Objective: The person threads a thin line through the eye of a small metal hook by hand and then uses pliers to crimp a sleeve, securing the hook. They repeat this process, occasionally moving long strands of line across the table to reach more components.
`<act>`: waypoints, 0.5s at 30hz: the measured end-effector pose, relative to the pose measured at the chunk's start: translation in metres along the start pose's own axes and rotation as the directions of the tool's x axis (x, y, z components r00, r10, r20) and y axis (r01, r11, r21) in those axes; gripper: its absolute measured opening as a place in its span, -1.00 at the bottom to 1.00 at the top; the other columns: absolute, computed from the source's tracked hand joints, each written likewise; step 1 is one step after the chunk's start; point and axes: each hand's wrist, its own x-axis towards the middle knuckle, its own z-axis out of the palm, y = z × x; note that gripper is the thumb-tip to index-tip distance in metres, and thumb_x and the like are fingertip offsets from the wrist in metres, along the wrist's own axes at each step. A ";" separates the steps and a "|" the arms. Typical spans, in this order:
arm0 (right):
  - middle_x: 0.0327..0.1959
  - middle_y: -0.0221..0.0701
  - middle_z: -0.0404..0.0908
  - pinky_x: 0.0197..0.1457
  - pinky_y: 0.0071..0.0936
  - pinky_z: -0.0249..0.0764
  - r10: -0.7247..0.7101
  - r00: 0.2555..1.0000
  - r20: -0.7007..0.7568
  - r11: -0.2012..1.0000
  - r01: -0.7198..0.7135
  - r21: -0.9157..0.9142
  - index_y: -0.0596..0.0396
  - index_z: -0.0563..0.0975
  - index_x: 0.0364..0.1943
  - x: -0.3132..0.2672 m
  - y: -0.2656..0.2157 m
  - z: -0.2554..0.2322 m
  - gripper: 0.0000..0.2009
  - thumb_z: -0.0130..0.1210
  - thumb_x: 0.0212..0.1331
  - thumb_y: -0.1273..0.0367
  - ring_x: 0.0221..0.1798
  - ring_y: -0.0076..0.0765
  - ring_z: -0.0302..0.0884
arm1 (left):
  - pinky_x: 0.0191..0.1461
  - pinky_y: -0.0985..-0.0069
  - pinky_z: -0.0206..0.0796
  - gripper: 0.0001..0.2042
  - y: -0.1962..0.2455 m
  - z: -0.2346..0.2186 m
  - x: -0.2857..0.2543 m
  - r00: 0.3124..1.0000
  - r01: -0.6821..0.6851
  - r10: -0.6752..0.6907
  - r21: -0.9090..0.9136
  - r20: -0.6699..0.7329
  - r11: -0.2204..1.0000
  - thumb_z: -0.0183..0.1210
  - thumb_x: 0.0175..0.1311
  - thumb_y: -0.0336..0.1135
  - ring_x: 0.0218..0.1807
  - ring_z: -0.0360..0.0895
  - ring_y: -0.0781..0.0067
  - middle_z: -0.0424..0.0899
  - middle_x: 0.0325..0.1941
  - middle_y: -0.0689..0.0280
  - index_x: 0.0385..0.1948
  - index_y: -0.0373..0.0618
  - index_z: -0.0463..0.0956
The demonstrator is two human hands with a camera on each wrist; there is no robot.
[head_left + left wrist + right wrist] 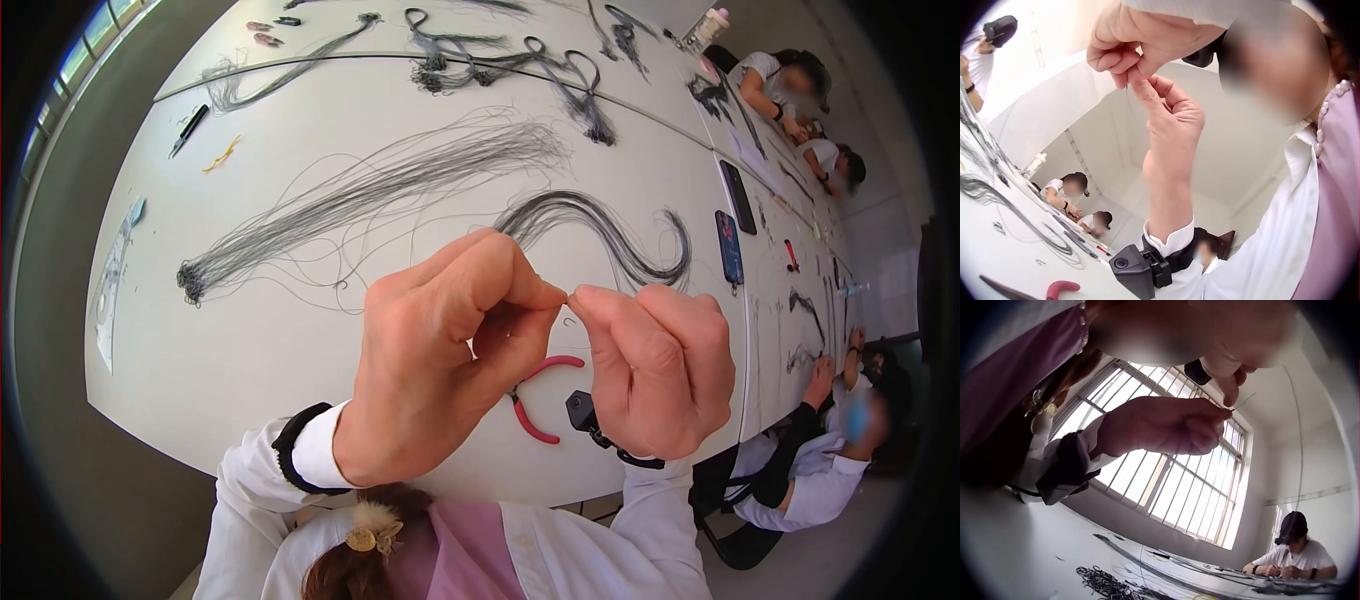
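My left hand (440, 350) and right hand (660, 370) meet fingertip to fingertip above the table. Thumb and fingers of each pinch at one spot, where a thin strand (1245, 400) sticks out in the right wrist view. Most of that strand is hidden by the fingertips, and I cannot tell its kind. Below the hands, a small hook (570, 321) shows against the white table (300, 370). Red-handled pliers (538, 428) lie under the left hand, which partly covers them. Beyond the hands, a curved bundle of dark line (610, 235) rests on the tabletop.
A long bundle of hooked lines (360, 195) spreads across the table, its hooks (190, 283) gathered at the left. A black pen-like tool (188, 130), yellow ties (222, 155) and a plastic bag (112, 290) lie leftward. Phones (728, 245) and seated people (785, 85) are rightward.
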 end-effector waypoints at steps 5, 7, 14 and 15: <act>-0.52 -0.44 0.47 -0.70 -0.63 0.19 0.187 0.982 0.007 0.974 -0.187 0.130 0.19 0.62 -0.46 0.003 0.000 0.003 -0.71 0.32 -0.47 0.58 -0.60 -0.52 0.34 | -0.35 0.71 0.30 -0.89 -0.001 -0.001 0.000 0.992 0.118 -0.113 -0.127 0.051 0.985 0.05 0.05 -0.73 -0.41 0.48 0.63 0.47 -0.51 0.34 -0.50 -0.29 0.41; -0.52 -0.43 0.47 -0.67 -0.62 0.25 0.223 0.974 0.048 0.961 -0.228 0.155 0.18 0.62 -0.46 0.006 -0.001 -0.001 -0.73 0.33 -0.43 0.60 -0.60 -0.50 0.37 | -0.33 0.70 0.32 -0.90 -0.001 -0.001 0.000 0.991 0.130 -0.123 -0.131 0.061 0.983 0.05 0.07 -0.72 -0.40 0.48 0.62 0.48 -0.50 0.34 -0.50 -0.30 0.41; -0.53 -0.41 0.49 -0.57 -0.63 0.32 0.378 0.902 0.208 0.859 -0.425 0.285 0.18 0.60 -0.48 0.007 0.001 -0.007 -0.81 0.30 -0.29 0.63 -0.58 -0.49 0.42 | -0.24 0.67 0.38 -0.93 -0.001 -0.003 0.000 0.987 0.141 -0.128 -0.142 0.101 0.980 0.07 0.12 -0.69 -0.36 0.52 0.59 0.49 -0.45 0.32 -0.44 -0.32 0.45; -0.53 -0.41 0.49 -0.57 -0.63 0.32 0.377 0.903 0.206 0.860 -0.424 0.285 0.18 0.60 -0.48 0.006 0.001 -0.007 -0.81 0.30 -0.29 0.63 -0.58 -0.49 0.42 | -0.24 0.67 0.38 -0.93 -0.001 -0.003 0.000 0.987 0.140 -0.126 -0.142 0.101 0.980 0.07 0.12 -0.69 -0.36 0.52 0.59 0.49 -0.45 0.32 -0.44 -0.32 0.45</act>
